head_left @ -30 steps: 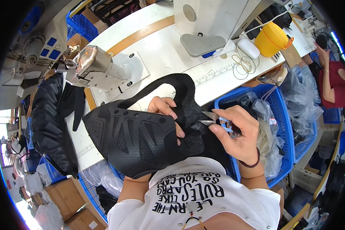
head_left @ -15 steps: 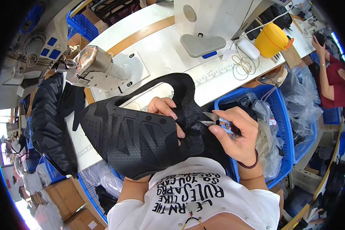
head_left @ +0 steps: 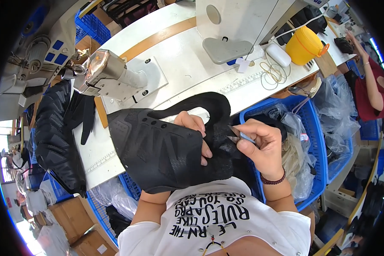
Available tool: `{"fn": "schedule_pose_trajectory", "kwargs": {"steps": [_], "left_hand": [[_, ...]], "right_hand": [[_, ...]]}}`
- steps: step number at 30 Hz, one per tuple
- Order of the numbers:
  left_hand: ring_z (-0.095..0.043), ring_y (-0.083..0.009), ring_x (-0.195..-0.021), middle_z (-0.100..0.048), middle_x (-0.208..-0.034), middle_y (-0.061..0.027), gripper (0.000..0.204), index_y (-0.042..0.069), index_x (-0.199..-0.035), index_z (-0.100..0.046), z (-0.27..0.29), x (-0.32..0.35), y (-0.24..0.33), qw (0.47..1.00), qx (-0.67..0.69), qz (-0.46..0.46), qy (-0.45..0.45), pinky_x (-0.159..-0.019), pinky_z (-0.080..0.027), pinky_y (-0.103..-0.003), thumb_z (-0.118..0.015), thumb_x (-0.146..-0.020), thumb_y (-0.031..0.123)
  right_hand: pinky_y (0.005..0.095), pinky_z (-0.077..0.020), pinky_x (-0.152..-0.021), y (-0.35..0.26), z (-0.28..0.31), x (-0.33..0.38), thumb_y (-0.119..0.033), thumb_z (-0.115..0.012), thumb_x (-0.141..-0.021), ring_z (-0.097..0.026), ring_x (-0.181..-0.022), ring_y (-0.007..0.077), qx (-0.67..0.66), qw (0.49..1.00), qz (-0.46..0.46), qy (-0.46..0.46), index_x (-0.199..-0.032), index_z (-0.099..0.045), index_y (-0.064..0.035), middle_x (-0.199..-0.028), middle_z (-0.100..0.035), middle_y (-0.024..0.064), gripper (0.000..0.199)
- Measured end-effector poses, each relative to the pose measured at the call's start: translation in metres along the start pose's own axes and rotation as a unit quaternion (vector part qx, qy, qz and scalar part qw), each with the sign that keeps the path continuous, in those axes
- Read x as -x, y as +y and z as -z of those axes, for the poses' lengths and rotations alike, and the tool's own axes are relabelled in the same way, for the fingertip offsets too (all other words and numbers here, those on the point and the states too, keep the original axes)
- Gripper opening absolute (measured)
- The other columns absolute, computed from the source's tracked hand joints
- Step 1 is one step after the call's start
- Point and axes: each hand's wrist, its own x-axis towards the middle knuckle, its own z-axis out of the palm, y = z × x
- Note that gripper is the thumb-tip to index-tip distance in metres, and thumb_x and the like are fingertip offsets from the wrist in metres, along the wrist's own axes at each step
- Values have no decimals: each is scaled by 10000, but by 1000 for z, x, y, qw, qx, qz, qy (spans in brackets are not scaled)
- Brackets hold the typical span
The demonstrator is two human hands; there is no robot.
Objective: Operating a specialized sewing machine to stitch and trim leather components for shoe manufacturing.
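Note:
A black shoe upper (head_left: 154, 147) with raised textured side panels is held up in front of my chest. My left hand (head_left: 195, 129) is closed on it, fingers showing over its edge near the opening, the thumb side partly hidden behind the material. A pair of small thread snips (head_left: 246, 137) with light blue handles sits in my right hand (head_left: 263, 146), pinched between thumb and fingers. The tips of the snips reach the black lining at the upper's inner side. Whether they touch a thread is too small to tell.
A sewing machine (head_left: 111, 74) stands at the left of the white table (head_left: 175, 51), beside a stack of black uppers (head_left: 57, 141). A blue basket (head_left: 319, 158) with plastic bags is at my right. A yellow container (head_left: 304, 45) stands far right; a co-worker's arm (head_left: 373, 87) shows beyond.
The shoe upper has shifted to the right and turned in my left hand. The snips' blades are closer together, and their handles have turned. The co-worker's arms have moved.

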Motion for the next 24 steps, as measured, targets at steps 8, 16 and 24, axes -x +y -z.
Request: {"fn": "schedule_pose_trajectory", "kwargs": {"steps": [8,16,24], "left_hand": [[-523,-155,-940,-545,-1065,-91,402,-23,-1131,-477,-3,-8,6,979,71,37,185,-835,-421,-281,-649,-778,61],[-509,-228,-1056,-501,-1176,-119,404,7,-1249,-379,-20,-26,44,956,208,123,166,-901,-422,-368,-451,-911,216],[-491,-242,-1083,-480,-1209,-118,415,8,-1260,-364,-19,-27,43,940,259,144,169,-934,-394,-382,-432,-918,234]], "right_hand": [[156,-215,-490,-19,11,-21,-94,-780,-617,-263,-524,13,134,988,76,15,-1067,-574,-14,-606,-346,-75,502],[212,-231,-473,-16,-14,-40,-82,-693,-731,-281,-506,42,124,984,125,-15,-761,-610,11,-539,-334,-45,128],[209,-251,-484,-17,-18,-40,-87,-682,-738,-293,-519,46,111,987,116,1,-740,-604,7,-553,-354,-41,122]]}}
